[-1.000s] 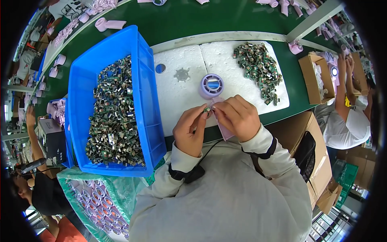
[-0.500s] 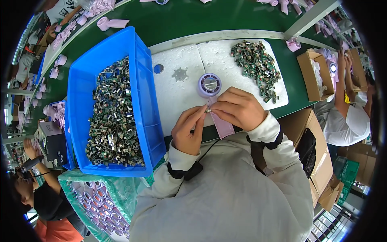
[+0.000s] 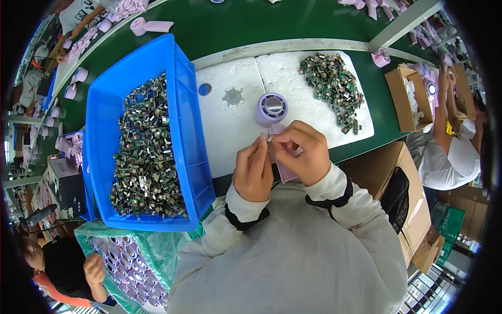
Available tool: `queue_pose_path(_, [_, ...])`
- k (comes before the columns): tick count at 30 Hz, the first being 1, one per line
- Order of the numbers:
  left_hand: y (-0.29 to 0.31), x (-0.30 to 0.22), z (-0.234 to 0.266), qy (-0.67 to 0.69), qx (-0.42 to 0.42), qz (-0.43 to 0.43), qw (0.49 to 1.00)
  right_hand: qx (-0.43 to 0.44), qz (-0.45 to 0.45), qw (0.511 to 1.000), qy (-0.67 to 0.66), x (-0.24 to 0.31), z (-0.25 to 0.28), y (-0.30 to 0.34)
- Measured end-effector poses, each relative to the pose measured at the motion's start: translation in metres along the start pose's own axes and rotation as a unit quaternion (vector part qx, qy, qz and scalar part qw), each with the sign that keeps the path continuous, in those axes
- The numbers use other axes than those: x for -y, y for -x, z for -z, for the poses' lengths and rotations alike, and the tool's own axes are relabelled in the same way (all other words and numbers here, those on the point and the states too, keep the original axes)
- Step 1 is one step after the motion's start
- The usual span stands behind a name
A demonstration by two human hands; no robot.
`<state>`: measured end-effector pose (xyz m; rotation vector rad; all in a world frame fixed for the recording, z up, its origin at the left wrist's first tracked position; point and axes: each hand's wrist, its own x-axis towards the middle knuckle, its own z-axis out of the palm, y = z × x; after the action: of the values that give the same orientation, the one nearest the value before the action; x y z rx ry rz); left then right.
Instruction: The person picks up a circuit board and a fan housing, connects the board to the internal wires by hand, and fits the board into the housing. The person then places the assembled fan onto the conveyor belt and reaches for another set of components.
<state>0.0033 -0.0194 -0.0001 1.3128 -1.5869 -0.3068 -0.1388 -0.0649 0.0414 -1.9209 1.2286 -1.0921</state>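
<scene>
A lilac handheld fan [image 3: 272, 109] lies on the white foam board [image 3: 225, 152], its round head away from me and its pink handle [image 3: 285, 171] running toward my body under my hands. Just over the handle's upper end, a tiny circuit board [image 3: 270, 139] sits pinched at my fingertips. My left hand [image 3: 254, 171] reaches it from the left, fingers pressed together. From the other side my right hand [image 3: 304, 152] grips it between thumb and index finger. Its fine details are too small to make out, and the fingers partly hide the handle.
A blue bin [image 3: 183, 131] of small circuit boards stands left; a loose pile of boards [image 3: 332, 89] lies right on the foam. A metal disc [image 3: 205, 89] rests near the bin. Beyond runs a green belt [image 3: 251, 23] with pink fan parts. Cardboard boxes [image 3: 408, 99] stand right; people work nearby.
My left hand has shifted right and turned more upright; my right hand has come slightly left and lower. Pink parts on the belt slid right. At lower left, a co-worker's hand has come up.
</scene>
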Motion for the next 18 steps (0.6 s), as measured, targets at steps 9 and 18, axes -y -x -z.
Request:
queue_pose_path(9, [-0.037,-0.020,0.006,0.018,0.009,0.007,1.000,0.078,0.015,0.997,0.018,-0.004,0.031,-0.052])
queue_pose_path(18, [-0.060,-0.039,-0.065,0.124,0.163,-0.054,0.977,0.044,-0.076,0.996,-0.016,-0.150,0.131,-0.263])
